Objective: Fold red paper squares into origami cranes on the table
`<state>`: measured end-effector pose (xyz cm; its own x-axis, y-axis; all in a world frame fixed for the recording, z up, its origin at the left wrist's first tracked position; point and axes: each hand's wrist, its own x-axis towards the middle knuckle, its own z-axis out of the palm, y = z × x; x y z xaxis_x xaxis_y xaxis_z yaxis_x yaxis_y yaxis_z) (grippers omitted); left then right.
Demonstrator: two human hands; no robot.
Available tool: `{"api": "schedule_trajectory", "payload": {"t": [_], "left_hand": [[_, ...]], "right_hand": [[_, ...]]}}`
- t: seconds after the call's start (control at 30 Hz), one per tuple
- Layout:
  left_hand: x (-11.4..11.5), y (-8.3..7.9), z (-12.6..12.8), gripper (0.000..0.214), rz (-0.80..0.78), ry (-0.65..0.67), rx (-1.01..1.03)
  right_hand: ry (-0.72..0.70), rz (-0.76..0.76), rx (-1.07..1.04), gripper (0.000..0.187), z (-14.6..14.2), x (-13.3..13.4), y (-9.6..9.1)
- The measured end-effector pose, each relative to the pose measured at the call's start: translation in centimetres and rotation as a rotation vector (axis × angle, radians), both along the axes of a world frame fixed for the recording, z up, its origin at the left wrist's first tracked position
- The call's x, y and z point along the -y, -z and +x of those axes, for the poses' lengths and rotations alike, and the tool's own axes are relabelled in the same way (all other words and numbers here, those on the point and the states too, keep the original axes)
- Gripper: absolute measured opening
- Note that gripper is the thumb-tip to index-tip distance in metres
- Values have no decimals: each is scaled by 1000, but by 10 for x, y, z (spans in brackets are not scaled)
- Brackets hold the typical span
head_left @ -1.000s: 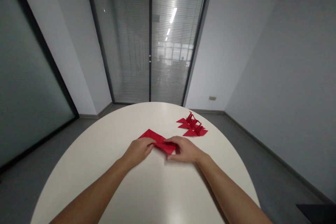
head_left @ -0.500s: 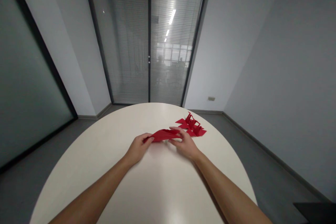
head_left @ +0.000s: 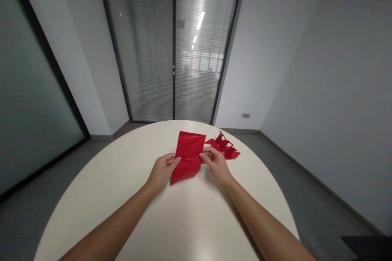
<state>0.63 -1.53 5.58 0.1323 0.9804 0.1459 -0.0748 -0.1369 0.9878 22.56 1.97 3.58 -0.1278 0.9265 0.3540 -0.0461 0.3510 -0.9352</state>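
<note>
A creased sheet of red paper point(head_left: 189, 151) is spread between my two hands, above the middle of the table. My left hand point(head_left: 163, 169) pinches its left edge, thumb on top. On the opposite edge, my right hand point(head_left: 216, 163) grips the paper between thumb and fingers. Fold lines run across the sheet, and its lower part bends toward me. Just beyond my right hand stand several folded red paper cranes point(head_left: 225, 146), bunched close together.
The round white table point(head_left: 131, 200) fills the lower middle. Past its far edge is a glass door point(head_left: 174, 49) with blinds. A dark flat object point(head_left: 364, 244) juts in at the lower right corner. Grey walls rise on both sides.
The red paper was seen nearly edge-on and now lies opened out, its face toward me. My right hand's fingers have closed from a looser spread onto the sheet's right edge.
</note>
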Motion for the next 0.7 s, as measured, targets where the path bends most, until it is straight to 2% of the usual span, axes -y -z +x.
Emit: {"api": "schedule_trajectory", "payload": {"t": [0.17, 0.4, 0.7], "left_hand": [[-2, 5, -2, 48, -7, -12, 21], [-3, 5, -3, 44, 0, -26, -1], [-12, 21, -5, 40, -112, 27, 20]], "right_hand": [[-61, -66, -36, 48, -6, 1, 5], [-6, -55, 9, 34, -3, 0, 3], [-55, -46, 43, 23, 4, -5, 8]]}}
